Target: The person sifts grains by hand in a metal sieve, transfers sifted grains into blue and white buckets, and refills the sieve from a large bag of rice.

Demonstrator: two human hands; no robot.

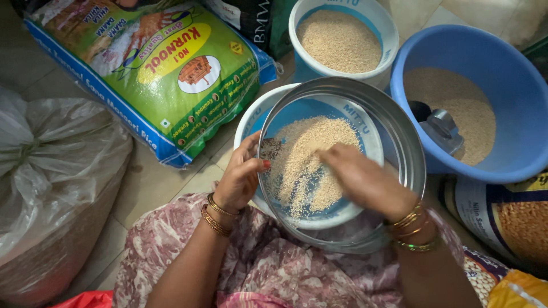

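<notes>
I am seeing the left hand (242, 179) gripping the near-left rim of a round steel sieve (399, 134), fingers curled over the edge. The right hand (359, 179) is lying inside the sieve, fingers loosely spread and blurred, pressing on the pale grain (299, 154) piled between both hands; it is grasping nothing I can make out. Under the sieve a white tub (251, 117) is sitting. Beyond the right hand a blue bucket (502, 63) of grain is holding a metal scoop (442, 130).
</notes>
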